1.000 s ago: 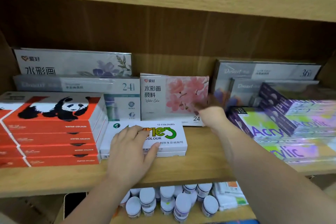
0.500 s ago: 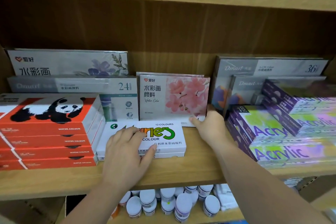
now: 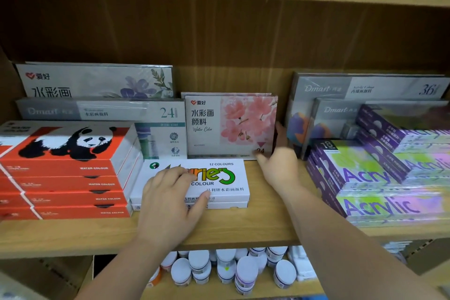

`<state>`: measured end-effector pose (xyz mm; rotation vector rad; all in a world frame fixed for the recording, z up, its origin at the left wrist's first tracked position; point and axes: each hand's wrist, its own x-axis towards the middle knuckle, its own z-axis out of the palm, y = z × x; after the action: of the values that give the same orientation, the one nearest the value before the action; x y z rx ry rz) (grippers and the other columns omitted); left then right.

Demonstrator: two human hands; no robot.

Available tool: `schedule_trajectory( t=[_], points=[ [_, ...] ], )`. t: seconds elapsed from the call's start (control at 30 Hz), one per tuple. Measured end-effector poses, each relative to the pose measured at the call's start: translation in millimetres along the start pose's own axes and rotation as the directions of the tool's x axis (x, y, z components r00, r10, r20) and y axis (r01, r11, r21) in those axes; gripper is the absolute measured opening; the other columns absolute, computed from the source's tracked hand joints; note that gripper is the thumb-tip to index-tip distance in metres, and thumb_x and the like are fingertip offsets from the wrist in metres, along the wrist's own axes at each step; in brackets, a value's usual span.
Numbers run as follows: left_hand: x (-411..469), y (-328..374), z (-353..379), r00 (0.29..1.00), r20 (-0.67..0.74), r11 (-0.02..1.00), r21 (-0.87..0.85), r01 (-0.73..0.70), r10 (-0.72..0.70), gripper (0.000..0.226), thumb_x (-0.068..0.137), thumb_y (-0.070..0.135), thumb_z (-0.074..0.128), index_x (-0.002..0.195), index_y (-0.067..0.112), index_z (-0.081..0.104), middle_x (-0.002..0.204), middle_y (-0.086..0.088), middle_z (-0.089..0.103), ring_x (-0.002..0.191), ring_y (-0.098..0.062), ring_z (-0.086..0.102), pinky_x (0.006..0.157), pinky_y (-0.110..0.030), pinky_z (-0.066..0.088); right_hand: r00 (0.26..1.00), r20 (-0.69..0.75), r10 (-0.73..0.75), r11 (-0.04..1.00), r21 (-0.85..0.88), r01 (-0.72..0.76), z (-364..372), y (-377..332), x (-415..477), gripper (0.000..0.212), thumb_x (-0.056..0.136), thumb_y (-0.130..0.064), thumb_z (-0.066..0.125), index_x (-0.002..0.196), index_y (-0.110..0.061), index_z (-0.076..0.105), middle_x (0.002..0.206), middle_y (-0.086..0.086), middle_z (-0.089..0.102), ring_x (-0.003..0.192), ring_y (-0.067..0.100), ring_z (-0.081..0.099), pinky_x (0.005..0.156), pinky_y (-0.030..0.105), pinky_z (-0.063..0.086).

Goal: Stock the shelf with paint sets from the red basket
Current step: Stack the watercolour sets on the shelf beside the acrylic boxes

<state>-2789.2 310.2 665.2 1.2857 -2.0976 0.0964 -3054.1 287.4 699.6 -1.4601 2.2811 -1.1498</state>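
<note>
The left hand (image 3: 170, 200) lies flat on the white paint box (image 3: 219, 178), the top of two stacked at the front of the shelf (image 3: 243, 229), its fingers (image 3: 170, 174) spread and holding nothing. The right hand (image 3: 280, 168) seems to pinch the lower right corner of the upright pink flower box (image 3: 231, 124), thumb in front.

Two hands (image 3: 168, 202), maybe two pink sets (image 3: 231, 124)
</note>
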Motion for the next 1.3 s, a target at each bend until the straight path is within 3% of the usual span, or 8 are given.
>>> schedule_trajectory(
  t=[0.07,0.17,0.3,0.47,0.57,0.67,0.83,1.3],
  points=[
    [0,-1,0,1.000,0.006,1.000,-0.003,0.001,-0.001,0.049,0.088,0.057,0.054,0.108,0.018,0.075,0.112,0.001,0.068,0.106,-0.026,0.063,0.094,-0.045,0.049,0.998,0.031,-0.053,0.998,-0.038,0.054,2,1,0,0.080,0.089,-0.028,0.079,0.153,-0.005,0.038,0.101,0.012,0.063,0.088,0.034,0.070,0.083,0.037,0.056],
    [-1,0,-1,1.000,0.015,1.000,0.004,0.001,-0.001,0.050,0.089,0.058,0.053,0.109,0.018,0.074,0.113,0.001,0.068,0.107,-0.026,0.063,0.094,-0.045,0.049,0.992,0.074,-0.100,0.985,-0.136,0.109,4,-6,3,0.095,0.088,-0.038,0.077,0.162,-0.019,0.020,0.117,0.012,0.060,0.088,0.032,0.068,0.084,0.040,0.058],
    [-1,1,-2,1.000,0.024,1.000,0.010,0.004,-0.004,0.050,0.089,0.058,0.052,0.109,0.018,0.074,0.113,0.001,0.068,0.107,-0.026,0.063,0.094,-0.046,0.050,0.991,0.125,-0.044,0.975,-0.211,0.069,2,-4,6,0.063,0.093,-0.039,0.073,0.135,0.006,0.056,0.109,0.022,0.067,0.097,0.038,0.069,0.087,0.044,0.057],
    [-1,1,-2,0.999,0.032,1.000,0.018,0.005,-0.006,0.051,0.089,0.059,0.052,0.110,0.018,0.074,0.114,0.000,0.068,0.108,-0.025,0.062,0.095,-0.045,0.049,0.983,-0.051,-0.174,0.982,-0.077,0.170,3,-6,0,0.099,0.084,-0.031,0.079,0.161,-0.038,0.017,0.139,0.021,0.046,0.117,0.042,0.058,0.100,0.048,0.053],
    [-1,1,-1,1.000,0.029,1.000,0.019,0.005,-0.006,0.051,0.089,0.059,0.053,0.110,0.018,0.074,0.114,0.001,0.068,0.108,-0.025,0.063,0.095,-0.044,0.048,0.926,-0.131,-0.354,0.912,-0.270,0.310,-9,-25,5,0.081,0.086,-0.039,0.072,0.157,-0.031,0.034,0.136,0.020,0.046,0.132,0.044,0.048,0.107,0.050,0.046],
    [-1,1,-1,1.000,0.013,1.000,0.021,-0.003,0.003,0.049,0.089,0.058,0.053,0.109,0.018,0.074,0.113,0.001,0.068,0.107,-0.025,0.063,0.094,-0.043,0.048,0.841,-0.066,-0.538,0.794,-0.374,0.479,-15,-57,19,0.074,0.086,-0.051,0.068,0.153,-0.036,0.041,0.151,0.011,0.043,0.142,0.041,0.037,0.115,0.053,0.034],
    [-1,2,-1,1.000,-0.009,1.000,0.017,-0.016,0.016,0.047,0.088,0.056,0.054,0.107,0.018,0.074,0.113,0.001,0.068,0.106,-0.025,0.063,0.093,-0.042,0.046,0.800,0.271,-0.534,0.659,-0.460,0.596,6,-91,35,0.105,0.084,-0.057,0.073,0.163,-0.045,0.005,0.173,-0.002,0.003,0.159,0.031,-0.008,0.127,0.053,-0.008],
    [-2,2,-2,1.000,0.006,1.000,0.019,-0.004,0.003,0.049,0.088,0.057,0.053,0.108,0.017,0.074,0.114,0.000,0.068,0.108,-0.026,0.063,0.094,-0.044,0.049,0.764,0.145,-0.628,0.537,-0.631,0.561,15,-82,46,0.137,0.049,-0.057,0.095,0.162,-0.039,0.021,0.156,0.016,0.035,0.146,0.037,0.032,0.123,0.066,0.011]
  ],
)
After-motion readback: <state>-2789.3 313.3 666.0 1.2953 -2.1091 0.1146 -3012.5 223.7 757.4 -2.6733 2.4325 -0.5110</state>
